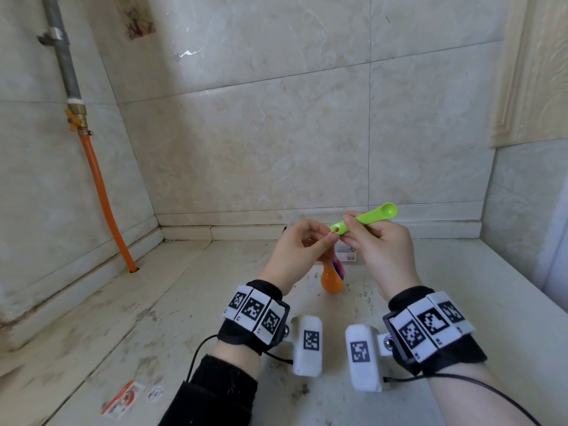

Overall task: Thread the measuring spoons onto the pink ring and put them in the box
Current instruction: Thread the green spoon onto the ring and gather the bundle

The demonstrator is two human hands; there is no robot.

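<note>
Green spoon (365,221) is up over the desk (153,318), btwn both hands; right hand (381,250) fingers (349,219) pinch its handle approx. mid-length; left hand (295,253) is pinched at the hole end, can't tell on what; pink ring not visible; prob. light, stiff, slick plastic, so grip close to the hole; orange spoon (331,282) lies below.

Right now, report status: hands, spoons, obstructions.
Right hand grips green spoon, raised. Left hand pinches at its hole end, contents unclear. Orange spoon lies on counter below. Nothing in the way.
</note>
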